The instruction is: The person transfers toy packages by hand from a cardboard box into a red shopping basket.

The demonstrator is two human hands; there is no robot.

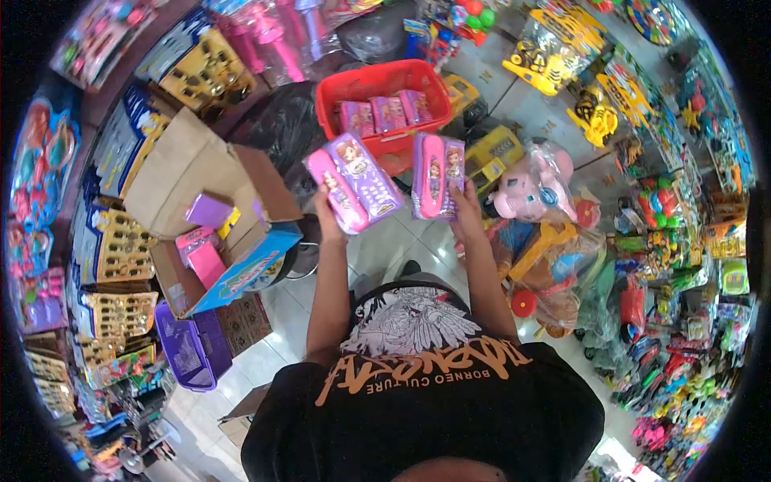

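My left hand (328, 215) is closed on the lower left edge of a pink-and-purple toy pack (354, 181), which pairs a rounded pink case with a purple printed card showing a cartoon figure. A similar pink-and-purple pack (438, 177) stands nearly upright in my right hand (464, 210), gripped along its lower right side. Both are held up just in front of a red plastic basket (385, 72), where several pink-and-purple packs (389, 114) sit in a row. To the left, an open cardboard box (277, 186) contains pink and purple items (207, 255).
A purple basket (193, 365) is on the tiled floor below the cardboard box. At right are a plastic-wrapped pink toy (530, 189) and yellow toy vehicles (494, 157). Hanging toy packs crowd both sides, including yellow toys (554, 48).
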